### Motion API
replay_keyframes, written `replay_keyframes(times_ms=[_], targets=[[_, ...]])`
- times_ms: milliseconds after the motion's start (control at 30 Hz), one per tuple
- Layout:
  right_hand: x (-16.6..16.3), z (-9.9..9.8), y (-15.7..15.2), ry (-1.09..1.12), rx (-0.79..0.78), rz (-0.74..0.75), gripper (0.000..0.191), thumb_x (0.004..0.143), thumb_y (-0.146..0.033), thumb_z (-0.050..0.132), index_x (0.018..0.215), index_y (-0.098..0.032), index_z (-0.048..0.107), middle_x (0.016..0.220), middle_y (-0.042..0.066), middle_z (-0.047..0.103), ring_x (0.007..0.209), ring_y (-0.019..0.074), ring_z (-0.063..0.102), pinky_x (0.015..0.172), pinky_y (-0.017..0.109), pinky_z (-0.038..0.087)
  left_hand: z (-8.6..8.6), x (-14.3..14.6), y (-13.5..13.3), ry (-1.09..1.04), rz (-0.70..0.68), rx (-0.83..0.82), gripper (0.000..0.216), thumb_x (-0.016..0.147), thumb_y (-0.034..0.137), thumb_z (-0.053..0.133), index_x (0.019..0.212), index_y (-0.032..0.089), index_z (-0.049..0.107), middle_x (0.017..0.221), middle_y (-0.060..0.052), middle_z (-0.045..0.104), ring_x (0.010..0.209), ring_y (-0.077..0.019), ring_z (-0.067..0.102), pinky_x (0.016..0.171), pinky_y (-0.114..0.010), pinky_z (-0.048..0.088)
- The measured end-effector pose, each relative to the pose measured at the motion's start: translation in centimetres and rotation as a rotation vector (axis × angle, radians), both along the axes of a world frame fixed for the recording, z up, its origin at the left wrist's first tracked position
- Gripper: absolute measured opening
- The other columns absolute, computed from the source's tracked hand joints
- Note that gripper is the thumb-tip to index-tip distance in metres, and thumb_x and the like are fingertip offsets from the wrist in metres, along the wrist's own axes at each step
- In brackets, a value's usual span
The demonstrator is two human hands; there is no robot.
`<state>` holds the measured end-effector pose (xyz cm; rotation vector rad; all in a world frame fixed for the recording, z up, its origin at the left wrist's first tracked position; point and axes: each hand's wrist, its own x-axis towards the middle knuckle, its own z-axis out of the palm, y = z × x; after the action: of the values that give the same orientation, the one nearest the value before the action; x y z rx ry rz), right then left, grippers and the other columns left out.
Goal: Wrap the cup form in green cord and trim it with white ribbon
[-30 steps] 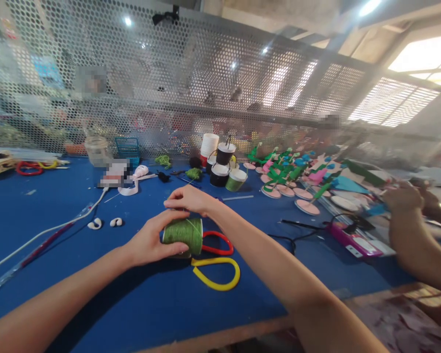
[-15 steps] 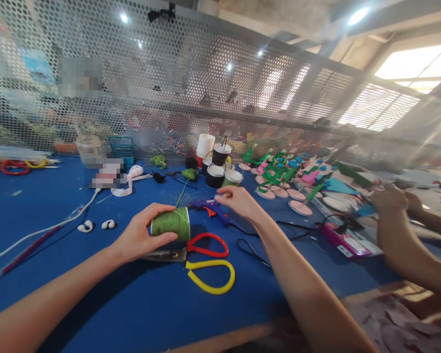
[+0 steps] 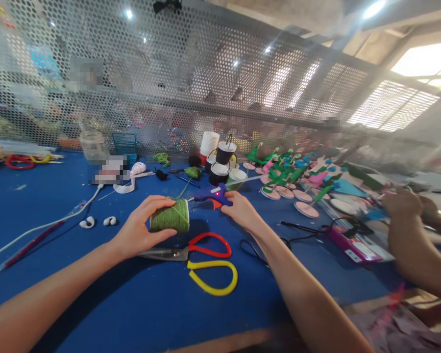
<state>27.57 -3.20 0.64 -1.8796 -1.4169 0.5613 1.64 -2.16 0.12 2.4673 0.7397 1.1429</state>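
Note:
My left hand is wrapped round a small cup wound with green yarn, lying on its side above the table. A strand of yarn runs from it back to a green yarn ball. In my right hand is a blue glue gun with an orange trigger, gripped at its rear. Its nozzle points left, close to the cup's white rim; whether they touch I cannot tell. A clear glue stick sticks out behind it. Large scissors with red and yellow handles lie below the cup.
Black and white small buckets stand behind the glue gun. Several green-stemmed craft flowers on round bases stand right, near a purple power strip and another person's arm. White earbuds and a cable lie left.
My right hand has closed on the glue gun and lifted it, its nozzle now nearer the cup's rim. The left hand keeps hold of the cup. The view has shifted slightly.

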Motion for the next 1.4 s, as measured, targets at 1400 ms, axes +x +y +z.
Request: replay_keyframes(times_ms=[1400], targets=[[-3.2, 2.6, -5.3, -0.005, 0.311, 0.355, 0.010, 0.072, -0.027, 0.056, 0.067, -0.019, 0.059, 0.061, -0.001, 0.063, 0.059, 0.0163, 0.058, 0.053, 0.025, 0.045, -0.1, -0.6, 1.1, -0.141, 0.128, -0.152, 0.039, 0.072, 0.033, 0.064, 0.107, 0.022, 0.052, 0.107, -0.006, 0.055, 0.100, -0.0199, 0.054, 0.086, -0.036, 0.047]])
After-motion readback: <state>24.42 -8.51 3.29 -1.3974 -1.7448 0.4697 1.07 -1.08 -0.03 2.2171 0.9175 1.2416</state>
